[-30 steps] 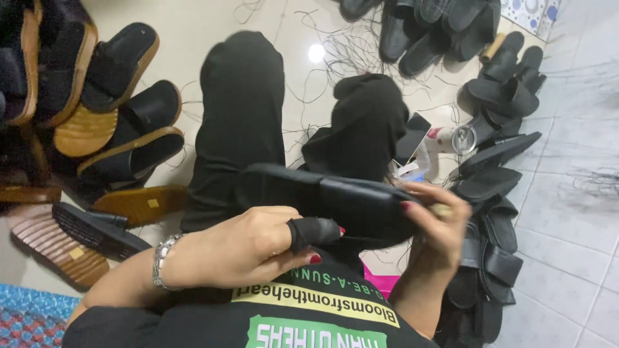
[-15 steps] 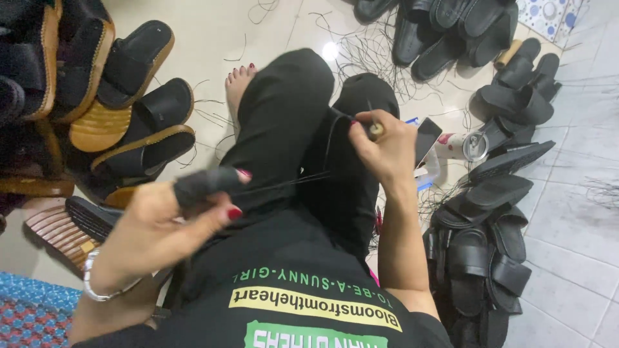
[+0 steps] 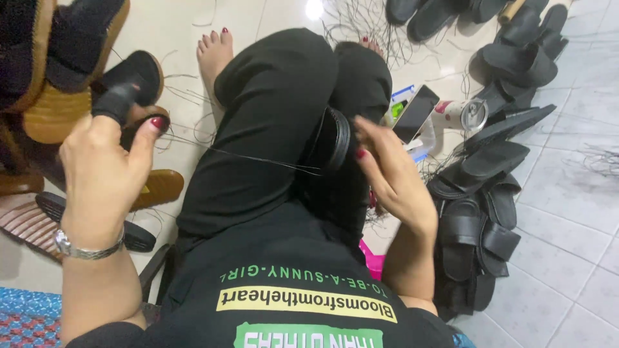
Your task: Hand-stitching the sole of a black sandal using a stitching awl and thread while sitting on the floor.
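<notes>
Landmark: black sandal [image 3: 335, 138] wedged on the lap. Far left of it, stacked tan sandals [image 3: 58, 109]. Left hand [image 3: 103, 174] raised over them, fist pinching taut black thread [image 3: 258, 158] that runs to the sandal. Right hand [image 3: 393, 174] just right of it, fingers loosely spread. Phone [image 3: 416, 113] beyond; black sandal pile [image 3: 483, 212] crowds the right; bare tile past that.
</notes>
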